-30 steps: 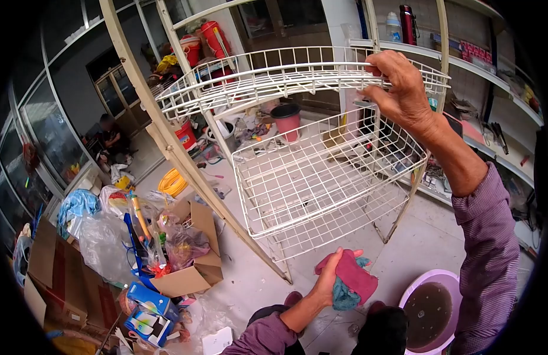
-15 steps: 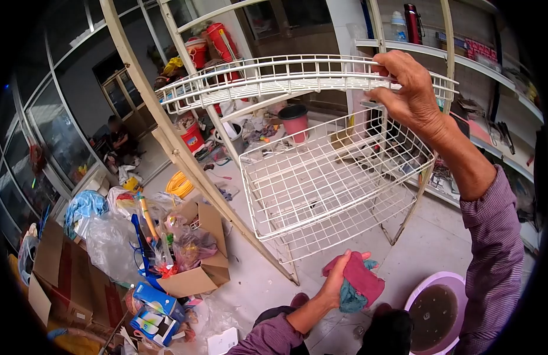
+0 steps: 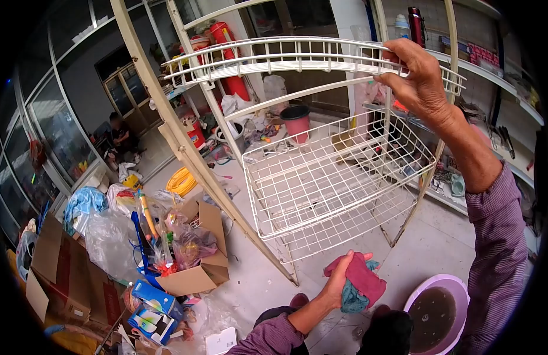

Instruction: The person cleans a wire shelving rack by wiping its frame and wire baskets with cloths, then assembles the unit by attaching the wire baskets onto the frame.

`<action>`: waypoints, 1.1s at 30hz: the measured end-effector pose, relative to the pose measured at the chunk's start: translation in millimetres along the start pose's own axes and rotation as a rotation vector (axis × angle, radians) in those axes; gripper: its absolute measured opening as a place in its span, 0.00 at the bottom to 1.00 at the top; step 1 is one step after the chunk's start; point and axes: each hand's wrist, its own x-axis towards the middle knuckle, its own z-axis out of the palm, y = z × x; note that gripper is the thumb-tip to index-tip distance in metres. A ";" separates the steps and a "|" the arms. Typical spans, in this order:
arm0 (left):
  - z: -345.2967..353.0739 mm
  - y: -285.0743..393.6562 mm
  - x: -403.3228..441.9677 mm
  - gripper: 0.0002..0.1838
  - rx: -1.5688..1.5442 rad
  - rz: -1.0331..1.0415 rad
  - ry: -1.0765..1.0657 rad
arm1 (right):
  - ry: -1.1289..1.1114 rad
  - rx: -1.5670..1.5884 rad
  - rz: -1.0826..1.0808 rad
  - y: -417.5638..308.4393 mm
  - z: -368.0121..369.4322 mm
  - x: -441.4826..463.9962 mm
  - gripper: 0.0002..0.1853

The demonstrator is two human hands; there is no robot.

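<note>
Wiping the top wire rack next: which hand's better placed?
Likely left: the left hand holds the maroon cloth and teal cloth, though well below the top wire rack. The right hand is busy gripping its rim.

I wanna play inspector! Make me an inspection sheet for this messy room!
Surface: pale floor, dirty in places.
Job's things: off-white rack; maroon and teal cloth; lilac basin with murky water.
Clutter: open cardboard box full of odds and ends; clear plastic bag beside it.
Hands: left hand holds the cloth; right hand grips the top basket.
Cables: yellow coil; cable or hose, cannot tell.
Surroundings: wall shelves at right; seated person in background.
</note>
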 end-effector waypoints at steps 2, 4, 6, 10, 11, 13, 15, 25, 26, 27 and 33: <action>-0.5 -0.3 0.2 0.31 -0.002 0.002 -0.004 | -0.007 -0.009 -0.013 -2.1 -6.7 0.4 0.20; -1.9 -1.7 1.1 0.32 -0.001 -0.001 -0.009 | -0.006 0.002 -0.022 -2.1 -8.5 -2.8 0.20; -4.0 -3.4 3.7 0.32 -0.028 -0.011 -0.029 | -0.011 -0.002 -0.027 -5.0 -10.2 -7.1 0.20; -0.9 -3.9 3.8 0.32 -0.020 -0.023 0.006 | -0.067 -0.103 -0.042 -11.5 -11.0 -15.5 0.19; -1.1 -4.3 3.9 0.32 -0.019 -0.020 -0.005 | -0.066 -0.103 -0.041 -11.3 -9.4 -16.3 0.19; -1.8 -4.9 4.4 0.32 -0.019 -0.020 -0.013 | -0.056 -0.078 -0.040 -10.3 -7.1 -18.5 0.19; -2.3 -4.4 4.3 0.32 -0.018 -0.018 -0.038 | -0.056 -0.078 -0.032 -10.0 -5.6 -18.4 0.19; -3.2 -4.3 4.8 0.32 -0.020 -0.018 -0.030 | -0.093 -0.078 -0.052 -12.9 0.9 -24.2 0.19; -2.2 -3.6 4.0 0.32 -0.010 -0.015 -0.028 | -0.094 -0.053 -0.045 -12.2 3.5 -26.1 0.19; -1.2 -2.8 3.4 0.32 0.000 -0.012 -0.026 | -0.093 -0.054 -0.046 -12.9 4.2 -27.3 0.19; 6.9 3.1 -1.4 0.32 -0.001 -0.026 0.029 | -0.092 -0.094 -0.036 -15.9 3.7 -31.2 0.19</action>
